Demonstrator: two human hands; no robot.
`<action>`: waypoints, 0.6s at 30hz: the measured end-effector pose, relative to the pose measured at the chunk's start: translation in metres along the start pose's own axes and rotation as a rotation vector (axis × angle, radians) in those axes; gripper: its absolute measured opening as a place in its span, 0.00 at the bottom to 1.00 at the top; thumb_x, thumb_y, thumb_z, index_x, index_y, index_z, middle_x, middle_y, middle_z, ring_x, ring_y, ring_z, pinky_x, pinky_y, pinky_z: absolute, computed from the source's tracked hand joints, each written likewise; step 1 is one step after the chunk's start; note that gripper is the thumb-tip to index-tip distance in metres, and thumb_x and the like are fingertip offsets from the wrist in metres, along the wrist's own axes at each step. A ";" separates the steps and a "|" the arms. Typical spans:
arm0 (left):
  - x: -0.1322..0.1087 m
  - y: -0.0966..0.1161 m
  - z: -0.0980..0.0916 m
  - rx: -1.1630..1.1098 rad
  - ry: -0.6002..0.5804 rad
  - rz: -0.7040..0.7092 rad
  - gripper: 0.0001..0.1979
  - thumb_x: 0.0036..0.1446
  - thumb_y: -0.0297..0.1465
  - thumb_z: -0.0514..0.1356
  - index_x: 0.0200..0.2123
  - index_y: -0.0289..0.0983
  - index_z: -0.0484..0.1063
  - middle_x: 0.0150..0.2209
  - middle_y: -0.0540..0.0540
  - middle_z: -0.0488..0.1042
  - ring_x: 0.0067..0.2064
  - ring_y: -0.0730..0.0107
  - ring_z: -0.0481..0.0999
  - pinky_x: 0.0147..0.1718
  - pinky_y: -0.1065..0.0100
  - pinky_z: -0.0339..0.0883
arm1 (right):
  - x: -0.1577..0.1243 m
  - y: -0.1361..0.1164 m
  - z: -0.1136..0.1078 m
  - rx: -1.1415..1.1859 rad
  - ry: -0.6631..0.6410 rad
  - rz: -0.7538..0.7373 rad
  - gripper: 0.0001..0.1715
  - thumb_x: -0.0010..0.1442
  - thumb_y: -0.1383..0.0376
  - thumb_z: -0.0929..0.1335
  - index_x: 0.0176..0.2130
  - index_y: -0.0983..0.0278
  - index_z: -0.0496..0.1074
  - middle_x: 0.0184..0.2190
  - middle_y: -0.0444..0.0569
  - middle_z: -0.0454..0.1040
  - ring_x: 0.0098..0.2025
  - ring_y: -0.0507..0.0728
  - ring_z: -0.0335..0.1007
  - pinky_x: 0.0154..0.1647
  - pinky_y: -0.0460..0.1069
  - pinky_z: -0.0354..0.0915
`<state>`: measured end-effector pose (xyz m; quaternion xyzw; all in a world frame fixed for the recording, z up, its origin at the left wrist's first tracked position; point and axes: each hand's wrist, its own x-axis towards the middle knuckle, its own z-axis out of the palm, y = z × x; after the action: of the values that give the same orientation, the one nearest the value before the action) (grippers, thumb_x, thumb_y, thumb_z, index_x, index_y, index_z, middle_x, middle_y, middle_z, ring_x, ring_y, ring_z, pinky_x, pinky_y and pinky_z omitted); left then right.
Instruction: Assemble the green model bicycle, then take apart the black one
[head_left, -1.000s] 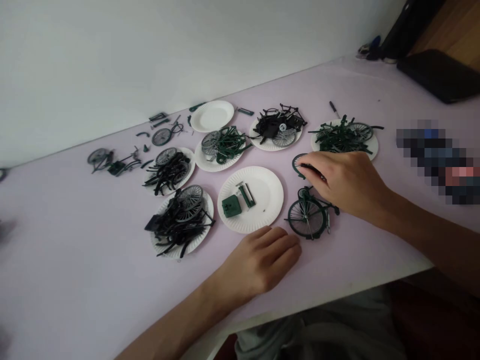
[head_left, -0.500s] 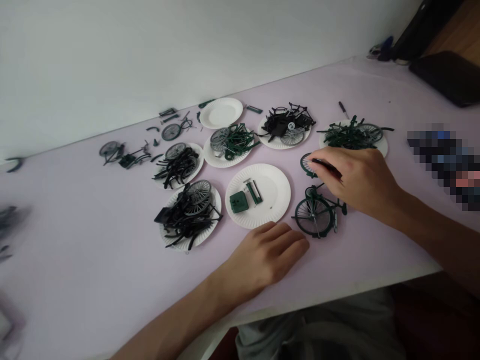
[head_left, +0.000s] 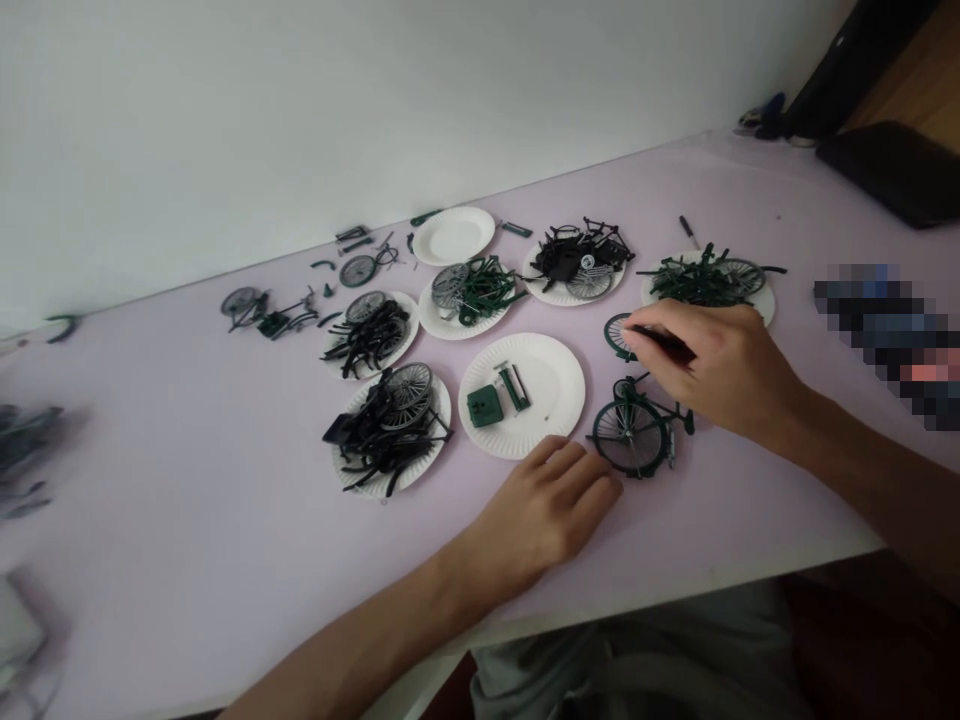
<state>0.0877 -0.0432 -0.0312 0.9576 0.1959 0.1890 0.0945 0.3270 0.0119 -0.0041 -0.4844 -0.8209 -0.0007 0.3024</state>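
My right hand [head_left: 712, 365] is closed in a pinch above a small green model bicycle [head_left: 630, 437]. A dark strip shows between its thumb and forefinger, but I cannot make out what it is. The bicycle's near wheel faces me; the far wheel [head_left: 618, 336] shows beyond, and the hand hides part of the frame. My left hand [head_left: 551, 505] rests on the table with its fingers curled down, nothing visible in them, fingertips close to the near wheel. Beyond it, a white paper plate [head_left: 559, 385] bears a green box-like part [head_left: 485, 405] and a green slotted part [head_left: 514, 387].
Paper plates with black parts [head_left: 390, 450], green parts [head_left: 484, 290] and more dark parts stand around. A bare plate [head_left: 454, 238] lies near the wall. Loose bicycle pieces [head_left: 266, 312] are at left. A screwdriver [head_left: 688, 232] and a black flat object [head_left: 892, 170] lie at right.
The view has shifted slightly, so the table things appear a little farther right and lower. Both hands keep nearly the same pose beside the bicycle.
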 end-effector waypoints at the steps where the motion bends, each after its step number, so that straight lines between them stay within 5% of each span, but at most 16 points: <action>1: -0.002 -0.003 -0.002 -0.067 0.000 -0.025 0.09 0.72 0.21 0.50 0.43 0.33 0.69 0.40 0.42 0.78 0.39 0.66 0.75 0.41 0.62 0.69 | -0.001 -0.001 0.000 0.020 -0.004 -0.012 0.13 0.72 0.62 0.64 0.42 0.63 0.77 0.34 0.48 0.83 0.30 0.54 0.76 0.36 0.49 0.66; 8: -0.006 -0.015 -0.020 -0.469 0.169 -0.254 0.08 0.68 0.21 0.59 0.47 0.37 0.69 0.42 0.45 0.77 0.43 0.71 0.78 0.40 0.71 0.74 | -0.005 -0.027 -0.007 0.413 -0.134 0.133 0.09 0.71 0.62 0.65 0.40 0.62 0.74 0.32 0.44 0.78 0.31 0.52 0.71 0.33 0.47 0.64; 12: -0.003 -0.014 -0.016 -0.465 0.365 -0.262 0.08 0.66 0.21 0.61 0.45 0.37 0.69 0.39 0.46 0.77 0.40 0.72 0.79 0.37 0.73 0.75 | -0.009 -0.045 -0.011 0.591 -0.299 0.272 0.10 0.64 0.62 0.71 0.31 0.61 0.72 0.24 0.40 0.71 0.26 0.51 0.64 0.28 0.47 0.60; 18: -0.002 -0.015 -0.012 -0.422 0.472 -0.287 0.10 0.65 0.21 0.64 0.43 0.38 0.68 0.39 0.46 0.77 0.41 0.72 0.81 0.40 0.71 0.78 | -0.015 -0.051 -0.002 0.650 -0.291 0.258 0.01 0.62 0.66 0.72 0.36 0.60 0.75 0.35 0.45 0.79 0.35 0.53 0.73 0.36 0.47 0.66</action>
<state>0.0762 -0.0288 -0.0247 0.8096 0.3018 0.4261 0.2681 0.2931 -0.0278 0.0048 -0.4577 -0.7448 0.3669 0.3181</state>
